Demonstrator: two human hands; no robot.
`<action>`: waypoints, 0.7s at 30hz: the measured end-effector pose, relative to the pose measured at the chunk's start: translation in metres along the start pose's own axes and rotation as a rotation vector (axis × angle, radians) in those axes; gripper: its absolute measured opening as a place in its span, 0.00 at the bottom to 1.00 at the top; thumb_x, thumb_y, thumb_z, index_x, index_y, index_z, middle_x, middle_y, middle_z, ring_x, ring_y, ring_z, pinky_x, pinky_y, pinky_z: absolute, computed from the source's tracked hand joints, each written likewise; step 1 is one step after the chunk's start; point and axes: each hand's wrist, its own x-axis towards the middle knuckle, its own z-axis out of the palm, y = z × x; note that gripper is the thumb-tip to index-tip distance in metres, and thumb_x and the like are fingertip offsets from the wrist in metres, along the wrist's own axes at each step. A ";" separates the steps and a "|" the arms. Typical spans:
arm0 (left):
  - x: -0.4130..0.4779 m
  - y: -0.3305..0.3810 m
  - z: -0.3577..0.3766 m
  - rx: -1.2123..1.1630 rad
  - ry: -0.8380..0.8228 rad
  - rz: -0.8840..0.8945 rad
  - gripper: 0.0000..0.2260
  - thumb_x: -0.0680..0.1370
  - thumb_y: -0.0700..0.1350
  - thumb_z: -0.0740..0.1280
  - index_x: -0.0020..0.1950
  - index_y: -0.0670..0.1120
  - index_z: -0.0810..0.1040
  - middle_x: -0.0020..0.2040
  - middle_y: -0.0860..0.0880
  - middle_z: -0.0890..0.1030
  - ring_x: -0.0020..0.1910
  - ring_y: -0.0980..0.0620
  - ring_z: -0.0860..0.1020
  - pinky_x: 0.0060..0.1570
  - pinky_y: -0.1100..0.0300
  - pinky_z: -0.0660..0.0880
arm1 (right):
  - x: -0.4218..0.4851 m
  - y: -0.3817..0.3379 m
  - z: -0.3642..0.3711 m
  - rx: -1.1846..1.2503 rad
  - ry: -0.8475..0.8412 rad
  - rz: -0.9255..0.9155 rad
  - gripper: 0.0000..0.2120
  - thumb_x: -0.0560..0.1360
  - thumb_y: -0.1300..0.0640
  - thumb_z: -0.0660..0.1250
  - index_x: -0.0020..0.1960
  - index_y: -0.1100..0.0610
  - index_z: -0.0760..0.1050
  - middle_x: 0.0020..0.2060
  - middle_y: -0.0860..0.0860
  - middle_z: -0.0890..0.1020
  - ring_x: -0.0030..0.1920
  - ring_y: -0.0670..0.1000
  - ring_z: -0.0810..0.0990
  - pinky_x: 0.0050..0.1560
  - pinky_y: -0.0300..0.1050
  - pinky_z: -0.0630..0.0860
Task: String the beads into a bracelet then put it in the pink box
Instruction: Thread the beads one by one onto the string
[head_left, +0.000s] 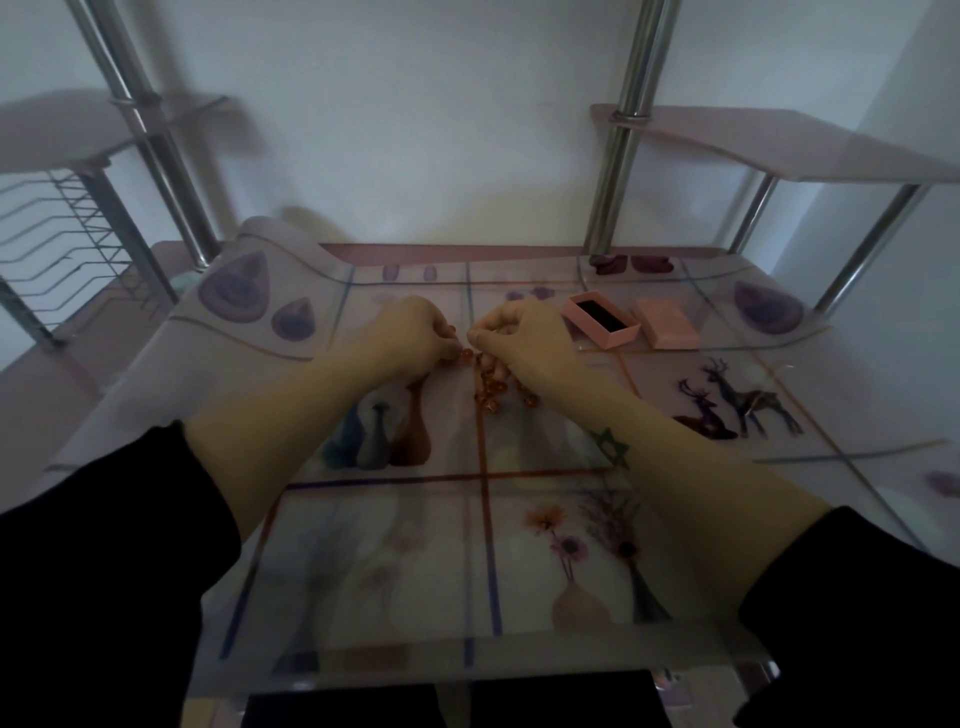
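Observation:
Several small orange beads lie in a loose heap on the patterned table, just below my hands. My left hand has curled fingers and pinches a bead or two at its fingertips. Facing it, my right hand pinches something tiny between thumb and forefinger, and its lower fingers touch the heap. The fingertips of both hands nearly meet. Any string is too thin to make out. The open pink box with a dark lining sits right of my right hand, with its pink lid beside it.
The table has a glossy cover printed with vases, flowers and deer. Chrome posts rise at the back left and back right, carrying pink side shelves. A wire rack stands off the left edge. The wall is close behind.

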 end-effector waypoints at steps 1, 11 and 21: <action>0.000 -0.001 0.000 -0.022 0.000 -0.006 0.07 0.75 0.49 0.71 0.44 0.45 0.83 0.31 0.59 0.73 0.32 0.61 0.72 0.30 0.67 0.64 | 0.000 0.000 0.000 -0.007 0.002 0.004 0.02 0.75 0.59 0.69 0.44 0.58 0.79 0.28 0.50 0.81 0.22 0.44 0.75 0.28 0.37 0.74; -0.010 -0.009 -0.013 -0.671 -0.043 -0.214 0.03 0.74 0.42 0.71 0.44 0.42 0.83 0.38 0.46 0.82 0.29 0.55 0.73 0.26 0.64 0.69 | 0.002 0.001 0.003 -0.060 0.019 -0.040 0.04 0.74 0.56 0.71 0.41 0.53 0.78 0.27 0.46 0.80 0.21 0.38 0.75 0.25 0.31 0.71; -0.025 -0.013 -0.023 -1.280 -0.378 -0.481 0.06 0.79 0.39 0.64 0.51 0.40 0.80 0.36 0.47 0.81 0.27 0.59 0.71 0.23 0.72 0.69 | 0.004 0.002 0.011 -0.142 0.028 -0.107 0.12 0.72 0.57 0.71 0.33 0.47 0.75 0.24 0.43 0.77 0.25 0.36 0.75 0.28 0.28 0.68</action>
